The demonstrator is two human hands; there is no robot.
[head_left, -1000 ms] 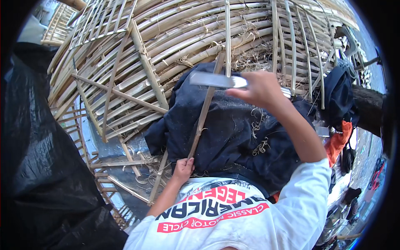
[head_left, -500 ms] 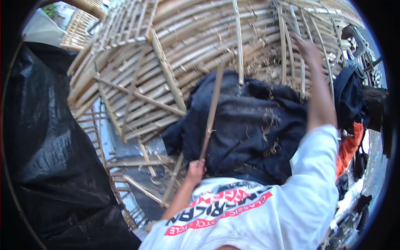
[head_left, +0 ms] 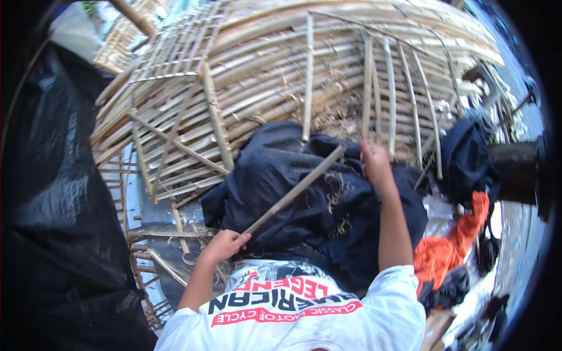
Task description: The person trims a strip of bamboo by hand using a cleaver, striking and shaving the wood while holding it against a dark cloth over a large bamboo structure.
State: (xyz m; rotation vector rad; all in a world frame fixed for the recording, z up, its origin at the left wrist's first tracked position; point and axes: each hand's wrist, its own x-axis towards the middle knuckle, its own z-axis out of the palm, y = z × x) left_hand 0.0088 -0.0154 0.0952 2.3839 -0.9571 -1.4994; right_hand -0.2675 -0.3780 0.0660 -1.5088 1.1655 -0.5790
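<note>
My left hand (head_left: pixel 225 245) is closed round the lower end of a narrow bamboo strip (head_left: pixel 298 188). The strip slants up to the right above the dark cloth (head_left: pixel 275 169) spread across my lap. My right hand (head_left: pixel 374 159) is closed near the strip's upper end, a little apart from it. What its fingers hold, if anything, cannot be made out. Just above that hand stands the lower end of another bamboo strip (head_left: pixel 367 88); whether they touch is unclear. Fibrous shavings (head_left: pixel 339 196) lie on the cloth.
Rows of split bamboo (head_left: pixel 263 88) fill the space ahead, with several loose strips leaning on them. A bamboo lattice (head_left: pixel 175 52) lies at far left. Black plastic sheeting (head_left: pixel 64 193) hangs at left. Orange cloth (head_left: pixel 436 254) and a dark wooden beam (head_left: pixel 515 169) are at right.
My right hand has come back from the leaning strips toward my lap, and its fingers are now closed. The strip in my left hand has tilted from nearly upright to slanting right. The view has shifted.
</note>
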